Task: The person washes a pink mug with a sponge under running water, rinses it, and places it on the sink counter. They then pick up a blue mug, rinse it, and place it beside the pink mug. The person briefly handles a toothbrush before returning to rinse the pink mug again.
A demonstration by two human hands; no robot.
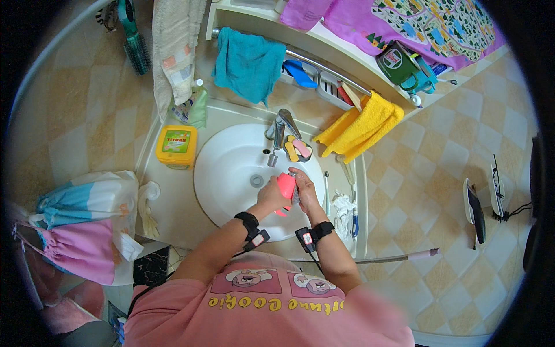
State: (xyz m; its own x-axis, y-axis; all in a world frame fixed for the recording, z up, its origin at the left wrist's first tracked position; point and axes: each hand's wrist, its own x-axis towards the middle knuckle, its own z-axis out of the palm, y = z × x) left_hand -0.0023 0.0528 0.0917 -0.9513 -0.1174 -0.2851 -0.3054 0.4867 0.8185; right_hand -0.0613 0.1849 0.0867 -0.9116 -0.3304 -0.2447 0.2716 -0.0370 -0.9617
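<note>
Over the front right part of the white oval washbasin (225, 191), both my hands are close together. My left hand (272, 195) is closed around a bright pink-red object (286, 185), whose exact kind I cannot tell. On its right side, my right hand (305, 191) holds a grey, textured item (296, 196) against it; the fingers partly hide both. A small pink-red part shows below my left hand. Behind my hands stands the chrome faucet (282, 126), with no running water visible. Several coloured pieces, pink and yellow, lie in a dark soap dish (298, 148) beside it.
A yellow tub (176, 146) stands left of the basin. To the right lie a toothbrush (327, 191), a crumpled white cloth (342, 212) and a blue-handled brush (355, 221). Teal (249, 65) and yellow (364, 126) towels hang behind, below a shelf (338, 39) with mugs.
</note>
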